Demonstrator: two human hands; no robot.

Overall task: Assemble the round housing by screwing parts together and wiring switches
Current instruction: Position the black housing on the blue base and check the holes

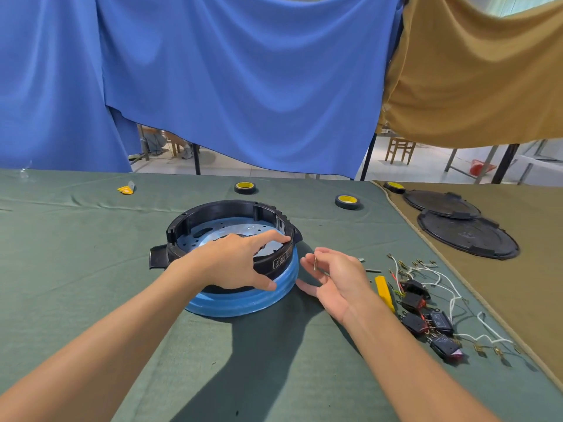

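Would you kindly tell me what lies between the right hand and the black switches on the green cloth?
In the head view, a yellow tool lies on the green cloth between the right hand and the black switches.

1. Bright, even daylight is filling the scene, coming from above and beyond the far edge of the counter (91,269).
2. The round housing (219,208) and the right forearm (396,345) are casting soft, dark shadows toward the near edge.
3. The metal plate (213,231) inside is glaring pale white.
4. The floor (426,166) past the far edge is washing out.
5. Wide-angle distortion is bowing the far edge and the blue cloth (243,71).
6. The switches (438,324) near the right edge are smearing slightly.
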